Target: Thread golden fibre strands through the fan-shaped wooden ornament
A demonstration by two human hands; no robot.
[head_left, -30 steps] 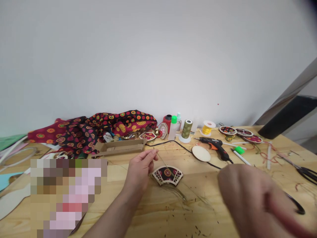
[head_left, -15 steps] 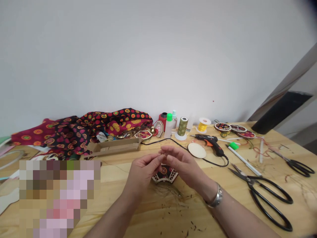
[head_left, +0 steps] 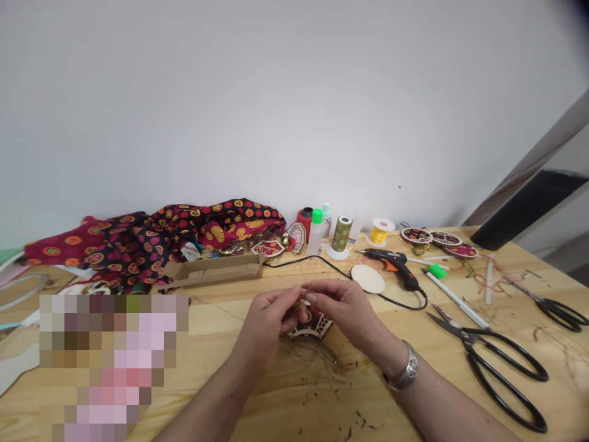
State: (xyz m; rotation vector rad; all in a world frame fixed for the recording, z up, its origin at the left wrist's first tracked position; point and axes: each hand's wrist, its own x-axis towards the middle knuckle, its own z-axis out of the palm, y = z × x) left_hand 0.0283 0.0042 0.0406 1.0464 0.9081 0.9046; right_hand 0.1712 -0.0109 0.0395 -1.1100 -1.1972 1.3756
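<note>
Both of my hands meet above a small fan-shaped ornament (head_left: 313, 323), which has a pale cut-out frame around dark patterned cloth. My left hand (head_left: 272, 316) is closed, its thumb and forefinger pinched together and its other fingers curled at the ornament's upper left. Opposite it, my right hand (head_left: 343, 307) pinches with thumb and forefinger near the left fingertips, a metal bracelet on its wrist. What the fingertips hold is too small to make out. Loose threads (head_left: 317, 353) trail below the ornament, whose top is partly hidden by my fingers.
Large scissors (head_left: 469, 337) and a glue gun (head_left: 391, 264) lie to the right, near a pale wooden disc (head_left: 368, 279). Thread spools (head_left: 342, 236) and bottles (head_left: 315, 233) stand at the back. A cardboard tray (head_left: 216, 271) and patterned fabric (head_left: 151, 239) occupy the left.
My right hand's fingers have lowered and closed into a tighter pinch beside the left fingertips. The view has shifted slightly, with the table's things a little further right.
</note>
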